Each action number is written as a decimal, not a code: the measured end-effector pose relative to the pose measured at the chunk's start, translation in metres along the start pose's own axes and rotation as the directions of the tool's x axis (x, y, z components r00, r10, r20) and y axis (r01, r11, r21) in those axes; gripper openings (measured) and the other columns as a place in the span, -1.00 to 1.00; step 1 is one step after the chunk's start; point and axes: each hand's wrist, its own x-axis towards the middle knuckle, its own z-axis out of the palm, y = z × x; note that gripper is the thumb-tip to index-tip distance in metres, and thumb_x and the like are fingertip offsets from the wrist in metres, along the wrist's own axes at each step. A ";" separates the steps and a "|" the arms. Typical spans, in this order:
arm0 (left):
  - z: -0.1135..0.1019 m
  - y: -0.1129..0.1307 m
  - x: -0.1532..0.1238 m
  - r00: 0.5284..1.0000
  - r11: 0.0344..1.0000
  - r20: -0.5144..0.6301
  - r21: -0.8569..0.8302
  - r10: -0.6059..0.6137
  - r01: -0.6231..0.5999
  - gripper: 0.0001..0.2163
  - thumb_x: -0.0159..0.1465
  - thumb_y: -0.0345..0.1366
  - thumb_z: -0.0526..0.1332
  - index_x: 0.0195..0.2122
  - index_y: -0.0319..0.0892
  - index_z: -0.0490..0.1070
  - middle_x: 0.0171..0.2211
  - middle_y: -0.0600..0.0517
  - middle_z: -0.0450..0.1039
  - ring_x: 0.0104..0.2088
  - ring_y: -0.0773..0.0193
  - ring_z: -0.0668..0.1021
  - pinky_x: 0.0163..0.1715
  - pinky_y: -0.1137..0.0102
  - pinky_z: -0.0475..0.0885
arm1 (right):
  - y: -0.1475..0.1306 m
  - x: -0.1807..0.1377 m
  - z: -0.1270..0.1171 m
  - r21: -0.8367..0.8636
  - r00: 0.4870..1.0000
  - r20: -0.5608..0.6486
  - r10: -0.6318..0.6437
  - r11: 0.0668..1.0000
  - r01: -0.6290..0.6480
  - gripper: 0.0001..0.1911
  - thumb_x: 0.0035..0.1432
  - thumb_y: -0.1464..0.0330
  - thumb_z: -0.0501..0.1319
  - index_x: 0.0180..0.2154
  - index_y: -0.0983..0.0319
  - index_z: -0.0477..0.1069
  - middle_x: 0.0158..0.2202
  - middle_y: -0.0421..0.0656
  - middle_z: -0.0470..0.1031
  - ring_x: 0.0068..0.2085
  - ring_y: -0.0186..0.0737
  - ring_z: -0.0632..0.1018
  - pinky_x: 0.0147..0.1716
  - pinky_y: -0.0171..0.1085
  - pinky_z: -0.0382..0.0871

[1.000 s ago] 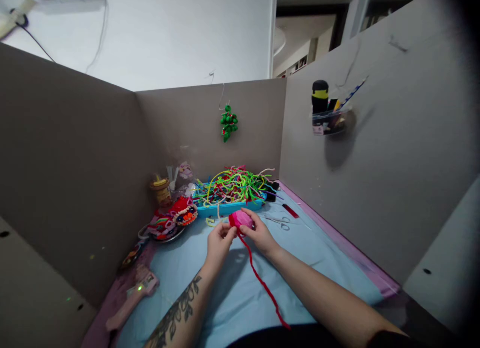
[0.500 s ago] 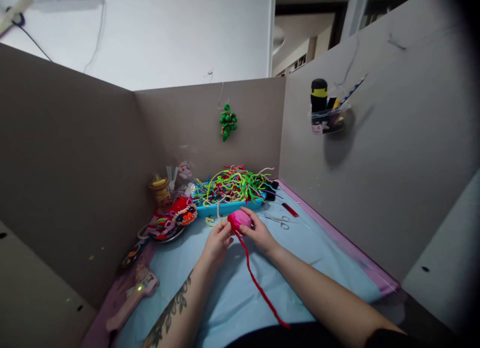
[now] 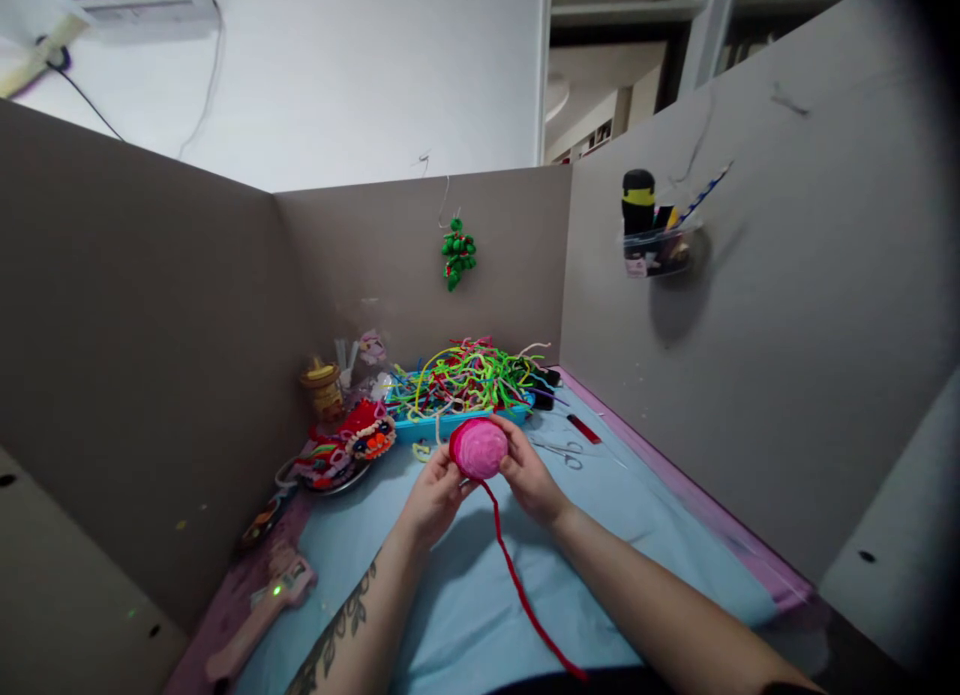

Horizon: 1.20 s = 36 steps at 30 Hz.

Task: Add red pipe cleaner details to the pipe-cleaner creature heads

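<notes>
Between my two hands is a round piece (image 3: 481,448), pink on the face toward me with a red rim, made of wound or coiled fuzzy stem. My left hand (image 3: 437,490) grips its left edge, thumb in front. On the opposite side my right hand (image 3: 531,472) pinches the right edge, fingers behind. From its underside a red fuzzy stem (image 3: 515,575) hangs down toward my body. The fingers behind the piece are partly hidden.
A blue tray (image 3: 420,431) heaped with colourful fuzzy stems (image 3: 472,380) stands at the back. Scissors (image 3: 564,453) and a red strip (image 3: 583,429) lie to the right. Left are a bowl of finished pieces (image 3: 337,455), a jar (image 3: 324,390) and a pink glue gun (image 3: 262,610). Grey panels enclose the table.
The round piece has been turned so its pink face shows more fully toward me. Both hands keep hold of it. The view has tilted slightly upward.
</notes>
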 end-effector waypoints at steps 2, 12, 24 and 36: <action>0.000 0.000 -0.001 1.000 1.000 0.017 -0.003 0.017 -0.017 -0.68 -0.01 -0.32 0.43 -0.20 -0.16 0.48 -0.21 -0.01 0.52 -0.22 0.27 0.52 -0.13 0.35 0.37 | -0.014 -0.003 0.004 -0.028 0.998 0.060 -0.030 0.999 0.031 -0.24 0.05 0.05 0.26 0.20 0.14 0.04 0.17 0.01 0.23 0.15 0.01 0.33 0.12 -0.05 0.21; -0.007 -0.003 0.000 0.995 0.995 0.008 -0.001 0.100 -0.100 -0.74 -0.09 -0.45 0.45 -0.34 -0.19 0.51 -0.30 -0.01 0.58 -0.31 0.27 0.56 -0.23 0.41 0.42 | -0.025 -0.011 0.003 -0.293 0.949 0.203 -0.241 0.910 0.294 -0.28 0.02 0.40 0.23 0.20 0.11 0.03 0.16 -0.03 0.19 0.16 -0.01 0.29 0.16 -0.02 0.15; -0.008 -0.001 0.001 0.999 0.998 -0.013 0.044 0.050 -0.049 -0.69 -0.03 -0.42 0.42 -0.22 -0.20 0.49 -0.27 -0.03 0.56 -0.30 0.24 0.56 -0.22 0.38 0.41 | -0.031 -0.012 0.008 -0.050 0.993 0.114 0.016 0.999 -0.011 -0.31 -0.03 0.27 0.30 0.14 0.11 0.13 0.07 -0.03 0.33 0.03 0.00 0.42 0.02 -0.06 0.28; -0.007 0.008 -0.007 0.997 0.995 0.025 0.072 -0.078 0.076 -0.72 -0.15 -0.45 0.45 -0.38 -0.23 0.50 -0.44 0.00 0.54 -0.50 0.30 0.51 -0.44 0.44 0.37 | -0.063 -0.013 0.026 0.414 0.926 0.152 0.345 0.828 -0.377 -0.36 -0.20 0.35 0.44 -0.04 0.19 0.28 -0.31 -0.17 0.52 -0.38 -0.27 0.51 -0.34 -0.30 0.31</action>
